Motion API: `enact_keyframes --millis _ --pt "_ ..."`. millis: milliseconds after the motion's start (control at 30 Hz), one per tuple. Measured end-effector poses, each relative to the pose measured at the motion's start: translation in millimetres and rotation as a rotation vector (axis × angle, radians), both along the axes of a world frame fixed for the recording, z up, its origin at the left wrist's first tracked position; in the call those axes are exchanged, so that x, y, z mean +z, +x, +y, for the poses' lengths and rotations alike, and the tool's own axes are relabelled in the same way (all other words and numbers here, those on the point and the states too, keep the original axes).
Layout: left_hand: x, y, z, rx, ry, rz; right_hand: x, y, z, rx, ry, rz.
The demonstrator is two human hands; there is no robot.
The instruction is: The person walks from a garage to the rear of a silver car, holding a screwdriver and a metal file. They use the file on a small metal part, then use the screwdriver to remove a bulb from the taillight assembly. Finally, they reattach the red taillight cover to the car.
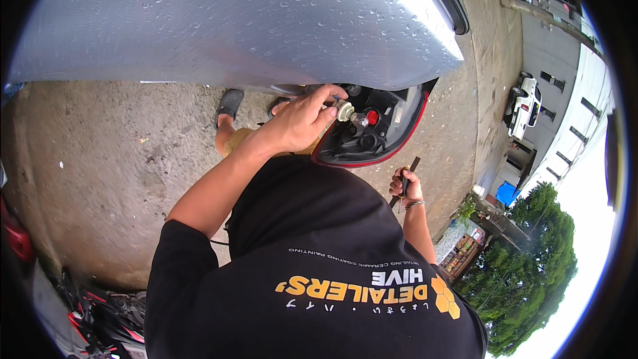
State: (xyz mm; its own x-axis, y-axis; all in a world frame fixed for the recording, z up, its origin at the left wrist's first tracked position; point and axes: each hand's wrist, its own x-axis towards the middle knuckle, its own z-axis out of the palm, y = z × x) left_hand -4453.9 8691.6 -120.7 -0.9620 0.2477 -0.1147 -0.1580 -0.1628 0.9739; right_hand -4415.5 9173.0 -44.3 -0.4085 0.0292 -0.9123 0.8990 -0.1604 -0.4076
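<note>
Your left hand grasped a pale bulb holder between thumb and fingers, at the edge of the silver body panel facing you. Your right hand, lower and to the right, was clenched around a dark, slender tool; its exact kind could not be told.

The panel carried scattered water drops over a smooth finish, with a bright reflection toward its right corner. Below it extended rough, stained concrete ground. The work area was outdoors: a white vehicle stood well apart on the right, with a leafy tree and a blue object farther down that side. A motorcycle with red parts stood at the lower left.

The tail lamp was located just beside the panel's near edge, toward its right corner, with the inside of its black housing exposed to you. Red lens material formed a curved outer rim. Clear glass of the bulb projected from the holder toward a round red part of the lamp; whether they touched could not be told.
</note>
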Motion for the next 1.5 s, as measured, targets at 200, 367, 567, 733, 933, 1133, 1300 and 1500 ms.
enact_keyframes --millis 200,367,567,733,933,1133,1300,1500 --pt "2.2 -8.1 8.4 -0.075 0.024 -0.036 -8.2 11.0 8.3 -0.028 -0.012 -0.011" --pt "8.7 -6.0 12.2 -0.019 -0.279 0.144 -22.0 20.3 18.2 -0.061 -0.069 -0.007" --pt "34.6 -11.5 2.6 -0.100 -0.196 -0.001 -36.3 10.8 19.0 -0.066 -0.141 0.129" --pt "34.1 -11.0 11.1 -0.098 0.155 -0.303 -23.8 -45.2 -15.9 -0.003 -0.131 0.398" --pt "17.1 -11.2 21.6 0.031 0.734 -0.522 26.0 -111.4 -81.9 0.390 0.130 0.525" --pt "21.3 -14.1 29.1 0.189 0.631 -0.557 36.9 -130.8 -102.5 0.429 0.324 0.557" --pt "15.5 -18.2 38.3 0.165 0.531 -0.439 38.2 -129.2 -116.1 0.421 0.471 0.512" --pt "14.5 -20.5 44.0 0.145 0.357 -0.288 33.3 -119.3 -127.2 0.300 0.551 0.469"
